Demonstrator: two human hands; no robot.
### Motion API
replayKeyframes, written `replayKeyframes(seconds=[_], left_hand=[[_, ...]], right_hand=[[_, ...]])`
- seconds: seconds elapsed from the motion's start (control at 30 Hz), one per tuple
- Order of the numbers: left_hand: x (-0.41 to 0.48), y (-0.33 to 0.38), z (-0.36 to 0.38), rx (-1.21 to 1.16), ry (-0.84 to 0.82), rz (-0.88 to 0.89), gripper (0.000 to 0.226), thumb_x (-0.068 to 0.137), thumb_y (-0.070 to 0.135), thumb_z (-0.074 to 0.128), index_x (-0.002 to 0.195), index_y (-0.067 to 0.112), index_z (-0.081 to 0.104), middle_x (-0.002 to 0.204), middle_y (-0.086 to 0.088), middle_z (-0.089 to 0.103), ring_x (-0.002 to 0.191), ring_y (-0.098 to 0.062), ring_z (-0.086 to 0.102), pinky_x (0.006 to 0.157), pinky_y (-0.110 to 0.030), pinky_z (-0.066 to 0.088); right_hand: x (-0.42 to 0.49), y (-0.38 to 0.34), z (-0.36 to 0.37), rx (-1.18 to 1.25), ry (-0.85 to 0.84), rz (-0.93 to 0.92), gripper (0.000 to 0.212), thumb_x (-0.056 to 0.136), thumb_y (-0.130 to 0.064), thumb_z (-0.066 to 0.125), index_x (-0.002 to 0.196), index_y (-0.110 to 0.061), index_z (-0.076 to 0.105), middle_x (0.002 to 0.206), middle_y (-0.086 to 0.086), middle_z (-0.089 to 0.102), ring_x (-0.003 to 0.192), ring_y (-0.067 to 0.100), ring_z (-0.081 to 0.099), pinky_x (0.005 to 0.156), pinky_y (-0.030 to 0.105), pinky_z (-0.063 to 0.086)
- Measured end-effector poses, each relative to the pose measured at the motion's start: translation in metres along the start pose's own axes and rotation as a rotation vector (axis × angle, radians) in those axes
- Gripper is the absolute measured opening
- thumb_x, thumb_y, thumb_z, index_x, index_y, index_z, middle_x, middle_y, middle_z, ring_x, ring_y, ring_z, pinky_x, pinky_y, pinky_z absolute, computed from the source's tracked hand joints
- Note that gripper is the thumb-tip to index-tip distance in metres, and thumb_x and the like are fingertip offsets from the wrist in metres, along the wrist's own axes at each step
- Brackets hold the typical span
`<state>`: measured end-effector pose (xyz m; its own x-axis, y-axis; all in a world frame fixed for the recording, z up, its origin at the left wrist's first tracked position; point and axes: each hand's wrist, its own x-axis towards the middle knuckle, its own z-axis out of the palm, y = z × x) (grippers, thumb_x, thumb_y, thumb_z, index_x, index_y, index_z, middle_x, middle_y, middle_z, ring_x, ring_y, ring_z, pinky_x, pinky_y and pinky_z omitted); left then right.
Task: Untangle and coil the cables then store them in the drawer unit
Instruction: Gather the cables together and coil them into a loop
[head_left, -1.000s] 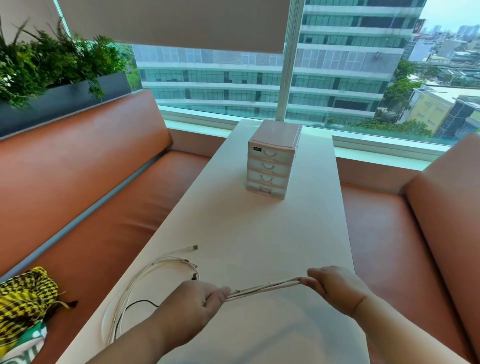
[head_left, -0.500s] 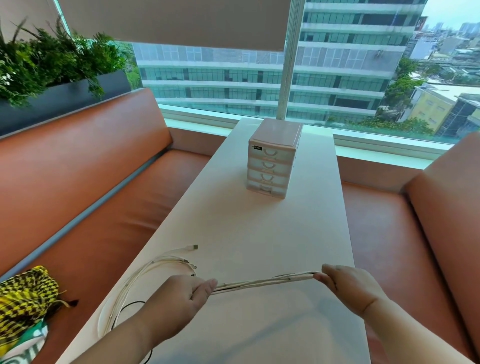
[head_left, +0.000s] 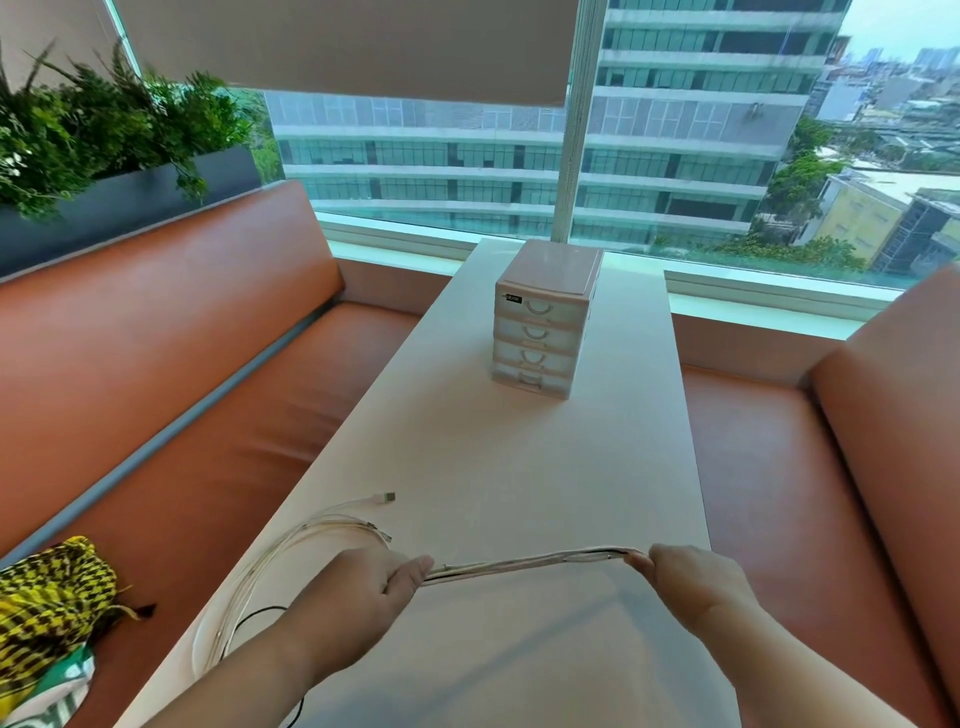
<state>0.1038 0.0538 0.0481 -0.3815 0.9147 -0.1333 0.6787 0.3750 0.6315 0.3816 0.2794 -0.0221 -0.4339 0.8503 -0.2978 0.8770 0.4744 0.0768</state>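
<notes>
Pinching cables (head_left: 535, 562) | left hand (head_left: 358, 587) gripping | right hand (head_left: 691, 577) gripping

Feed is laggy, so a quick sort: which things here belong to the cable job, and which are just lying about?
Job: cables, one stretch gripped between left hand and right hand, the rest looped on the table; drawer unit, drawers shut.
Lying about: yellow cloth on the bench; plants behind it.

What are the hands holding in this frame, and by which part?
A bundle of cables, stretched between both hands: the left hand grips it beside the loose loops, the right hand pinches the stretch's other end.
</notes>
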Motion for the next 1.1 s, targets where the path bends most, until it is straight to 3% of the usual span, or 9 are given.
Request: replayKeyframes(seconds=[0.07,0.13,0.23,0.33,0.47,0.6,0.77,0.93,1.1], left_hand=[[0.001,-0.006,-0.003,-0.012,0.009,-0.024,0.085,0.074,0.083,0.025,0.073,0.005,0.058,0.066,-0.008,0.057,0.062,-0.019,0.050,0.068,-0.036,0.044],[0.001,-0.012,-0.004,-0.005,0.017,-0.032,0.101,0.061,0.094,0.014,0.076,0.006,0.061,0.067,-0.006,0.060,0.064,-0.019,0.053,0.069,-0.035,0.045],[0.001,-0.008,-0.002,0.035,-0.008,-0.019,0.069,0.085,0.070,0.034,0.069,0.006,0.054,0.059,0.001,0.043,0.054,-0.013,0.038,0.058,-0.032,0.034],[0.000,0.001,0.002,0.044,-0.030,0.016,0.052,0.094,0.052,0.039,0.060,0.014,0.041,0.057,0.002,0.036,0.051,-0.011,0.031,0.055,-0.030,0.026],[0.005,0.000,0.000,-0.006,-0.031,-0.019,0.051,0.094,0.051,0.040,0.063,0.011,0.048,0.061,0.001,0.044,0.056,-0.012,0.039,0.058,-0.030,0.032],[0.006,0.003,-0.001,-0.034,-0.017,-0.016,0.047,0.096,0.048,0.040,0.062,0.015,0.047,0.062,0.001,0.042,0.057,-0.012,0.038,0.057,-0.027,0.031],[0.006,0.002,-0.002,-0.004,-0.034,-0.009,0.049,0.096,0.049,0.039,0.064,0.012,0.049,0.063,0.000,0.043,0.058,-0.014,0.039,0.060,-0.029,0.034],[0.007,0.002,-0.002,0.011,-0.064,0.000,0.047,0.095,0.050,0.039,0.063,0.017,0.047,0.064,-0.001,0.043,0.059,-0.014,0.039,0.062,-0.031,0.034],[0.006,0.003,0.000,0.004,-0.075,-0.026,0.045,0.095,0.049,0.040,0.063,0.018,0.044,0.064,-0.001,0.042,0.058,-0.014,0.038,0.060,-0.030,0.033]], right_hand=[[-0.001,0.004,0.003,0.005,-0.020,-0.002,0.043,0.100,-0.054,0.020,0.066,-0.029,0.024,0.075,-0.011,0.047,0.098,0.020,0.061,0.073,0.033,0.036],[-0.002,0.009,0.008,0.021,0.002,0.001,0.039,0.102,-0.048,0.022,0.069,-0.028,0.025,0.068,-0.011,0.037,0.086,0.022,0.055,0.072,0.032,0.036],[-0.005,0.007,0.008,0.015,0.008,0.038,0.031,0.103,-0.046,0.020,0.087,-0.029,0.042,0.091,-0.009,0.060,0.092,0.022,0.059,0.070,0.031,0.038],[-0.008,-0.002,0.003,-0.020,-0.049,0.104,0.042,0.103,-0.041,0.020,0.108,-0.025,0.059,0.116,-0.002,0.063,0.105,0.022,0.061,0.074,0.029,0.040],[-0.005,0.000,0.004,0.037,-0.062,0.132,0.032,0.102,-0.043,0.022,0.093,-0.029,0.049,0.107,-0.004,0.063,0.088,0.021,0.056,0.070,0.029,0.039],[-0.005,0.002,0.012,0.130,-0.022,0.116,0.030,0.101,-0.042,0.030,0.076,-0.026,0.033,0.088,-0.006,0.049,0.083,0.019,0.049,0.068,0.029,0.038],[-0.002,0.006,0.009,0.281,0.077,0.123,0.016,0.095,-0.042,0.048,0.100,-0.027,0.048,0.105,-0.007,0.058,0.094,0.019,0.056,0.074,0.030,0.043],[-0.001,0.013,-0.004,0.331,0.100,0.171,0.033,0.092,-0.044,0.055,0.121,-0.032,0.048,0.126,-0.011,0.054,0.115,0.016,0.052,0.088,0.033,0.043],[-0.004,-0.003,-0.021,0.307,0.134,0.211,0.058,0.085,-0.012,0.051,0.137,-0.036,0.037,0.141,-0.008,0.040,0.127,0.019,0.041,0.095,0.036,0.041]])
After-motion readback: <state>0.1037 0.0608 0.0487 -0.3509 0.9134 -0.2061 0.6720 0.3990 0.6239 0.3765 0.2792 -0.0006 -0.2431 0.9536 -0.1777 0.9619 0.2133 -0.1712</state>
